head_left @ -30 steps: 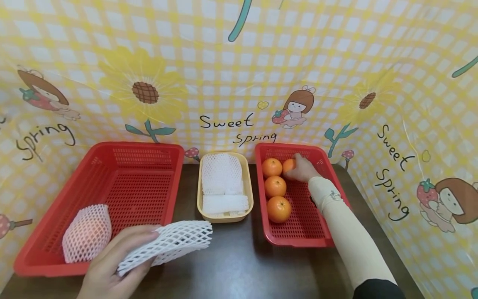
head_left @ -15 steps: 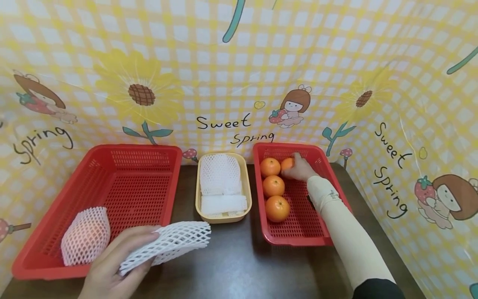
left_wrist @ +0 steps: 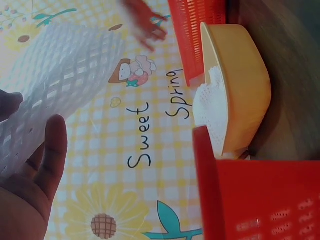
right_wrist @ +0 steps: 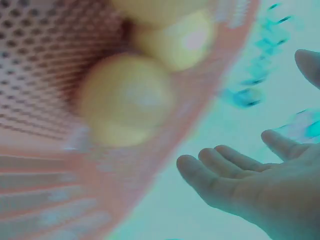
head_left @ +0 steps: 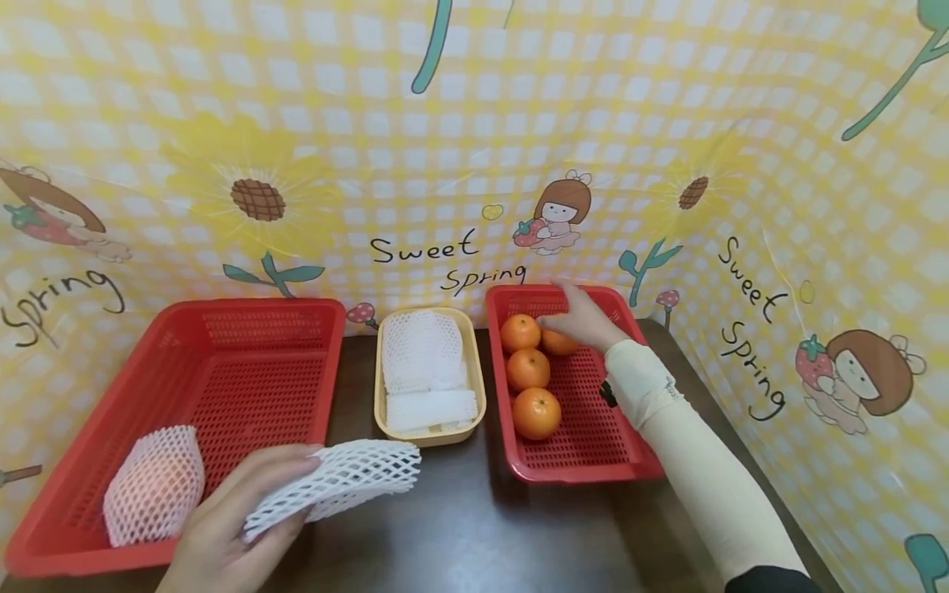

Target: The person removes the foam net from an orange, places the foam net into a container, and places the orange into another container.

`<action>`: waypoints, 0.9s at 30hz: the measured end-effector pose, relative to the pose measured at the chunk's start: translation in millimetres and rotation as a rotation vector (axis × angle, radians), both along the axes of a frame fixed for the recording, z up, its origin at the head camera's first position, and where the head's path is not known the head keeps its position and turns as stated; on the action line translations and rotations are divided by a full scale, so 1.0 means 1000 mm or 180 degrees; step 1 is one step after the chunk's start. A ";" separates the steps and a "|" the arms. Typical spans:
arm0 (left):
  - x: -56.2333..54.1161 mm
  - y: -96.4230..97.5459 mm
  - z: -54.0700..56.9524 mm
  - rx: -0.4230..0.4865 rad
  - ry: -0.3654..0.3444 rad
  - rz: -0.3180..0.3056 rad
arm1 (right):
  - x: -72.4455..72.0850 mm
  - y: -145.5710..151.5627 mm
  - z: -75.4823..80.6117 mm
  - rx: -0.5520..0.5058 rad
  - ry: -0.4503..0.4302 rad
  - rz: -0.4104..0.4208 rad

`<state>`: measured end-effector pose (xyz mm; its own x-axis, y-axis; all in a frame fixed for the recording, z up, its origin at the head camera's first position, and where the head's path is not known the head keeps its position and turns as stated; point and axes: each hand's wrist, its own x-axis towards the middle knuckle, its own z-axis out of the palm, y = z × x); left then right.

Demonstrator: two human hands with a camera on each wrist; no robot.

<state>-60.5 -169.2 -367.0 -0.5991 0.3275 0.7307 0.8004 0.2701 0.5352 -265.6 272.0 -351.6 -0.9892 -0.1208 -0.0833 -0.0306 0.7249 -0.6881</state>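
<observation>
My left hand [head_left: 230,515] grips a white foam net sleeve [head_left: 348,473] between thumb and fingers, in front of the left basket; its far end gapes to the right. In the left wrist view the sleeve [left_wrist: 60,75] stretches past the fingertips. My right hand [head_left: 583,317] hovers over the back of the right red basket [head_left: 586,473], fingers spread and holding nothing. Directly below it lies an orange [head_left: 559,343], partly covered by the hand. Several oranges in all sit in this basket, including a front one [head_left: 537,413]. The right wrist view shows the fingers extended beside the basket rim.
A larger red basket [head_left: 259,395] on the left contains one fruit in a foam net [head_left: 156,486]. Between the baskets stands a yellow tray [head_left: 428,441] with more foam nets [head_left: 423,350]. Behind everything hangs a checked, printed cloth [head_left: 334,148]. The brown table [head_left: 445,535] extends in front.
My right hand has lifted off the back orange and its fingers have spread, leaving the orange in the basket. The left hand still holds the net. The head view has shifted slightly right.
</observation>
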 end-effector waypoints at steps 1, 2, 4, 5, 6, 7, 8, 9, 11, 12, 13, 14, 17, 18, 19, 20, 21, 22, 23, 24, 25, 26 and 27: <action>-0.001 0.001 0.000 -0.0020 -0.0006 -0.0027 | 0.006 -0.009 0.008 -0.0003 0.0105 0.0120; -0.001 0.002 0.000 -0.0027 -0.0006 -0.0061 | 0.014 -0.019 0.017 0.0007 0.0201 0.0241; -0.003 0.004 0.001 -0.0040 -0.0016 -0.0141 | 0.030 -0.039 0.033 -0.0018 0.0370 0.0503; -0.003 0.005 0.001 -0.0049 -0.0013 -0.0167 | 0.039 -0.049 0.040 -0.0030 0.0447 0.0642; -0.003 0.005 0.001 -0.0073 -0.0031 -0.0175 | 0.048 -0.059 0.047 -0.0044 0.0530 0.0786; -0.003 0.006 0.002 -0.0107 -0.0037 -0.0174 | 0.057 -0.069 0.053 -0.0072 0.0624 0.0941; -0.004 0.007 0.002 -0.0121 -0.0036 -0.0200 | 0.066 -0.078 0.057 -0.0104 0.0740 0.1073; -0.004 0.008 0.003 -0.0135 -0.0025 -0.0229 | 0.075 -0.088 0.060 -0.0173 0.0853 0.1220; -0.004 0.009 0.005 -0.0230 -0.0063 -0.0239 | 0.093 -0.105 0.062 -0.0322 0.1102 0.1499; -0.005 0.010 0.005 -0.0296 -0.0087 -0.0240 | 0.102 -0.113 0.062 -0.0387 0.1206 0.1640; -0.005 0.011 0.006 -0.0358 -0.0099 -0.0239 | 0.110 -0.121 0.060 -0.0477 0.1296 0.1783; -0.005 0.012 0.006 -0.0426 -0.0122 -0.0236 | 0.119 -0.129 0.057 -0.0546 0.1354 0.1927; -0.004 0.014 0.007 -0.0670 -0.0179 -0.0110 | 0.142 -0.151 0.048 -0.0626 0.1293 0.2294; -0.004 0.015 0.007 -0.0748 -0.0180 -0.0042 | 0.149 -0.157 0.045 -0.0629 0.1235 0.2397; -0.004 0.016 0.008 -0.0810 -0.0196 0.0033 | 0.154 -0.163 0.041 -0.0636 0.1172 0.2480; -0.003 0.018 0.009 -0.0865 -0.0222 0.0110 | 0.159 -0.168 0.037 -0.0618 0.1100 0.2539; -0.002 0.019 0.009 -0.0912 -0.0236 0.0191 | 0.163 -0.172 0.033 -0.0599 0.1066 0.2568; -0.002 0.020 0.010 -0.0970 -0.0245 0.0280 | 0.166 -0.176 0.029 -0.0587 0.1053 0.2577; -0.001 0.022 0.011 -0.0988 -0.0276 0.0328 | 0.168 -0.178 0.025 -0.0583 0.1026 0.2564; -0.001 0.024 0.012 -0.0987 -0.0315 0.0357 | 0.170 -0.180 0.021 -0.0577 0.1027 0.2526; -0.002 0.025 0.012 -0.0964 -0.0328 0.0366 | 0.171 -0.181 0.018 -0.0591 0.1025 0.2469; -0.003 0.027 0.013 -0.0916 -0.0382 0.0342 | 0.172 -0.181 0.016 -0.0608 0.1017 0.2387; -0.005 0.028 0.014 -0.0833 -0.0430 0.0306 | 0.172 -0.181 0.014 -0.0644 0.1000 0.2294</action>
